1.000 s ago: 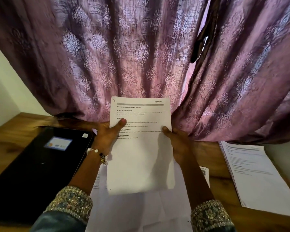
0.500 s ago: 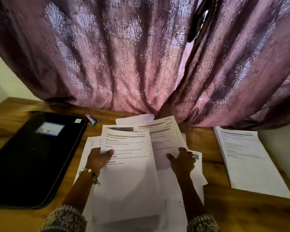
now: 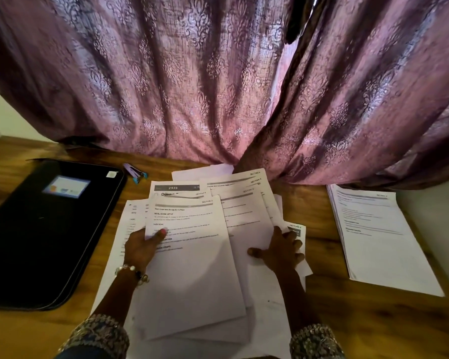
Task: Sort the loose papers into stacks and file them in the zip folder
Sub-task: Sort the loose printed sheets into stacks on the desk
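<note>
A spread of loose printed papers (image 3: 244, 203) lies on the wooden table in front of me. My left hand (image 3: 140, 246) grips the left edge of the top sheet (image 3: 192, 268), thumb on its printed face. My right hand (image 3: 280, 251) rests flat on the papers to the right, fingers spread. A black zip folder (image 3: 42, 229) lies closed at the left. A neat stack of papers (image 3: 376, 237) sits at the right.
A small stapler (image 3: 134, 172) lies behind the folder's far corner. A purple patterned curtain (image 3: 218, 86) hangs over the table's back edge. Bare wood table (image 3: 347, 325) shows at the front right.
The sheet I held upright with both hands has come down onto the pile. My right hand let go of it and now lies on the papers beside it.
</note>
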